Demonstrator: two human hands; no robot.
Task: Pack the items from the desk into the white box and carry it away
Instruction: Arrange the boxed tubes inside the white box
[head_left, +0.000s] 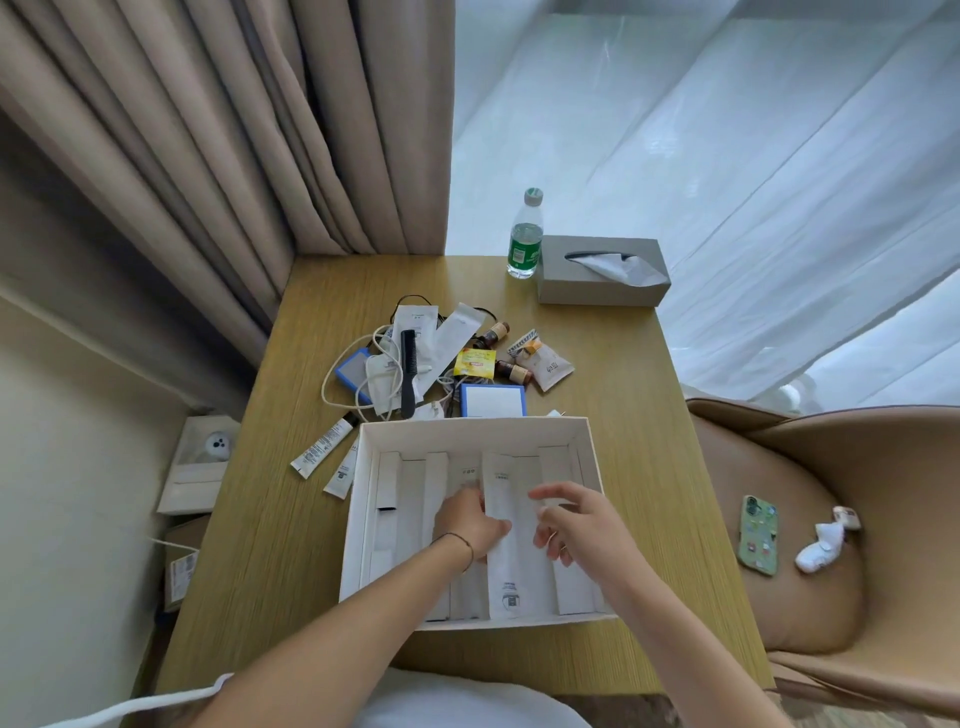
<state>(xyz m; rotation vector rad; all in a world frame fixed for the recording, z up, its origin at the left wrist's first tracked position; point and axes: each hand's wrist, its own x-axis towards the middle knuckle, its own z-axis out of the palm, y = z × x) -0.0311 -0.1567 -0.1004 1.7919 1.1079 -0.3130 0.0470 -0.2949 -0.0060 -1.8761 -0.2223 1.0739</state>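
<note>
Both hands are down inside the white box (589, 457), which sits open on the wooden desk (670, 467), and everything here reads off that box. The left hand (470, 522) pinches the edge of a long white paper sleeve (514, 551) lying lengthwise in the box; the right hand (576, 519) hovers just beside it over the same sleeve, fingers spread and loose, holding nothing, the two hands close but apart. More flat white packets line the box floor on either side. Just beyond the box's far wall lies the unpacked heap: a black comb (409, 371), white cable (332, 384), a blue-edged card (492, 401), a yellow sachet (474, 363), small brown bottles (513, 371) and a snack packet (545, 364). Against the box's left wall lie two white tubes (324, 441). Farther past the heap stand a green-labelled water bottle (525, 236) and a grey tissue box (602, 270). Right of the box, on the tan chair (857, 467), rests a green phone (759, 535).
</note>
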